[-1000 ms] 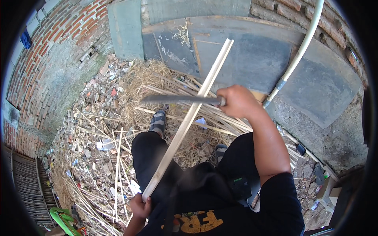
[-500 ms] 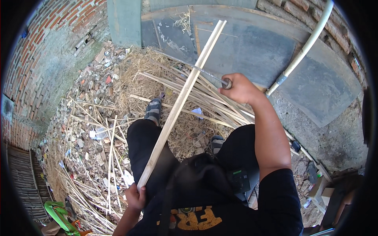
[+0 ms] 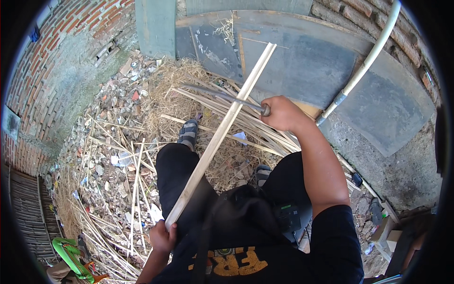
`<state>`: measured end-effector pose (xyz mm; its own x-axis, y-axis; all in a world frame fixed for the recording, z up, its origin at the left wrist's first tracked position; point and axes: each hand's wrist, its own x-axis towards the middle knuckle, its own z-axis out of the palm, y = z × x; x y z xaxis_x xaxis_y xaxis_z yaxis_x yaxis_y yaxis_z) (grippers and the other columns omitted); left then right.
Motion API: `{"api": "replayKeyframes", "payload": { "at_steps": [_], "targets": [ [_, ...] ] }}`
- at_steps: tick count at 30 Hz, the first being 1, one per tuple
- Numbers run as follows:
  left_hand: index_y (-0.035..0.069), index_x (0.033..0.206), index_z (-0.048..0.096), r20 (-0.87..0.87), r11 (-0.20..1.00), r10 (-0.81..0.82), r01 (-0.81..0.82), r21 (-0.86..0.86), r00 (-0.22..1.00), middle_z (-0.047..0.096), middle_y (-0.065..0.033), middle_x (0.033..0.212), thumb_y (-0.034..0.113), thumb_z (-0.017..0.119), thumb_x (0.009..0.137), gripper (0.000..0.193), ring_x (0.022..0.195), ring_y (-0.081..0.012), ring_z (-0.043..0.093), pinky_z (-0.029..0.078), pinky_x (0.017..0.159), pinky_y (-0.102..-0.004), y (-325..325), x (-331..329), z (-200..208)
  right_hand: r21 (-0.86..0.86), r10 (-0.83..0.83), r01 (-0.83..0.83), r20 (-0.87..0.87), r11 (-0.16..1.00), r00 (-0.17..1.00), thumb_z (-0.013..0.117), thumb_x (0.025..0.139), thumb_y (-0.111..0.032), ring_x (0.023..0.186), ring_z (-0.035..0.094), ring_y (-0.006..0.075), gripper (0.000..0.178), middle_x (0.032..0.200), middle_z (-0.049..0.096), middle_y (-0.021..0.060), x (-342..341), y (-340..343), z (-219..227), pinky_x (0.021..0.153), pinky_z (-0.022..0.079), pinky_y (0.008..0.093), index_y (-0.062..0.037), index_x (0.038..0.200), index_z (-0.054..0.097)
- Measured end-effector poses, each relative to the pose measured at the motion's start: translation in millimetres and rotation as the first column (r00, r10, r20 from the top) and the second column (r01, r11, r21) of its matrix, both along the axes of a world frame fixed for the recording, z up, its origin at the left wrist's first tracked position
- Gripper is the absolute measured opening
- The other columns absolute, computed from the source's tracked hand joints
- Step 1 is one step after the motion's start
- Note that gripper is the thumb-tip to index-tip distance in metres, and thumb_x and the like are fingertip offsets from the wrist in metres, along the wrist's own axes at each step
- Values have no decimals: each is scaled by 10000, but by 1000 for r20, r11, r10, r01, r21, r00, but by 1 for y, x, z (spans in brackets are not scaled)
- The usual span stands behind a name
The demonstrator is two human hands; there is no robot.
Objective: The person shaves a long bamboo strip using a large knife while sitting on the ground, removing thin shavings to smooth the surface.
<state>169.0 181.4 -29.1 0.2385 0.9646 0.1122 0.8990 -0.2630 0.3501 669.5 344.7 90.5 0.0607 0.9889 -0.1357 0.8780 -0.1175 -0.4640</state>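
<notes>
A long split bamboo strip (image 3: pixel 208 156) slants up and away from me across my lap. My left hand (image 3: pixel 163 236) is closed around its lower end, beside my left thigh. In my right hand (image 3: pixel 283 113) is the handle of a machete (image 3: pixel 246 102). Its long thin blade points left and crosses the bamboo strip in the upper part, at or very near its surface; I cannot tell whether it cuts in. Beyond my feet lies a pile of pale bamboo strips (image 3: pixel 208 102).
Straw-like shavings (image 3: pixel 165 90) and rubble (image 3: pixel 113 102) cover the ground. More strips (image 3: pixel 137 199) lie at left. Dark boards (image 3: pixel 302 57) lean at the back beside a pale pole (image 3: pixel 364 66). A brick wall (image 3: pixel 52 71) stands left; a person in green (image 3: pixel 71 258) is at lower left.
My right hand and the machete have moved slightly down and nearer along the bamboo strip. The strip's far end sits lower and a little further right. My left hand keeps its grip.
</notes>
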Motion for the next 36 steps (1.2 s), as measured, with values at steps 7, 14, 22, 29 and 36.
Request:
{"api": "replayKeyframes", "payload": {
  "at_steps": [7, 14, 22, 29, 36],
  "targets": [
    [47, 709, 491, -85, 1000, 28, -27, 9, 996, 536, -193, 557, 402, 688, 878, 440, 521, -421, 570, 420, 476, -497, 4, 5, 11, -168, 232, -218, 70, 961, 970, 684, 754, -191, 928, 682, 360, 321, 964, 709, 191, -10, -3, -18, 827, 546, 461, -69, 1047, 728],
    [51, 702, 495, -38, 999, 31, -30, 27, 999, 534, -198, 548, 420, 682, 887, 453, 508, -423, 571, 429, 480, -498, -4, 9, 11, -74, 145, -135, 145, 988, 979, 683, 743, -178, 946, 676, 366, 294, 986, 709, 185, -25, -12, 2, 832, 545, 463, -82, 1017, 728],
    [53, 693, 478, -40, 998, 49, -47, 37, 998, 518, -190, 537, 385, 690, 889, 440, 494, -424, 549, 406, 473, -502, 3, 15, 15, -58, 119, -117, 33, 991, 992, 674, 750, -174, 938, 678, 369, 272, 963, 706, 177, -8, -4, -16, 829, 545, 457, -65, 994, 719],
    [47, 695, 480, -93, 995, 33, -23, 102, 995, 520, -187, 539, 401, 700, 881, 456, 496, -421, 552, 412, 476, -506, -9, 4, 7, -91, 221, -209, 144, 974, 965, 676, 765, -183, 911, 687, 352, 277, 957, 711, 167, -33, -16, -7, 826, 553, 446, -78, 1017, 721],
    [46, 699, 481, -25, 998, 32, -31, 53, 999, 525, -205, 547, 387, 706, 876, 445, 505, -432, 553, 410, 475, -503, -7, 11, 7, -61, 118, -115, 51, 991, 992, 697, 771, -193, 923, 690, 333, 313, 971, 716, 163, -14, -5, -10, 826, 556, 440, -77, 1061, 720]
  ]
}}
